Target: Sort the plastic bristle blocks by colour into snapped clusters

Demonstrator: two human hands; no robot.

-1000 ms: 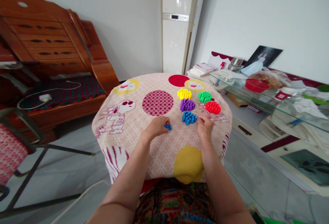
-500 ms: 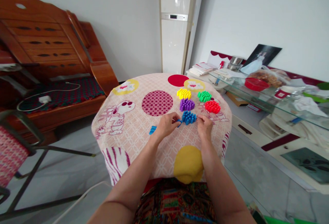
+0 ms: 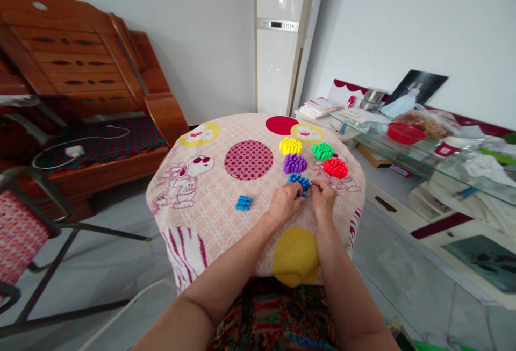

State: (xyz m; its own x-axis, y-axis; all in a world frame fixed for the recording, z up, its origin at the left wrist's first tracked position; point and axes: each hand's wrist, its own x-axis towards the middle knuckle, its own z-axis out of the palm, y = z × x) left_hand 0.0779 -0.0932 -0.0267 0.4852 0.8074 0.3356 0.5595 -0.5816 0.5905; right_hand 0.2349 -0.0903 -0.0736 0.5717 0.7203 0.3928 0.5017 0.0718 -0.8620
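On a small table under a pink cartoon-print cloth (image 3: 209, 200) stand clusters of coloured pegs: yellow (image 3: 290, 146), green (image 3: 322, 151), purple (image 3: 295, 163), red (image 3: 335, 167) and blue (image 3: 299, 181). My left hand (image 3: 284, 202) and my right hand (image 3: 323, 197) meet at the near side of the blue cluster. Both have their fingers curled and pinched on blue pegs. A few loose blue pegs (image 3: 243, 202) lie flat on the cloth, to the left of my left hand.
A wooden bench (image 3: 88, 87) with a white charger cable stands at the left, a metal chair frame (image 3: 36, 216) nearer. A white standing air conditioner (image 3: 278, 39) is behind the table. A cluttered glass shelf (image 3: 423, 147) runs along the right.
My left hand left the loose blue pegs on the cloth and moved right to the blue cluster, joining my right hand, which stayed put.
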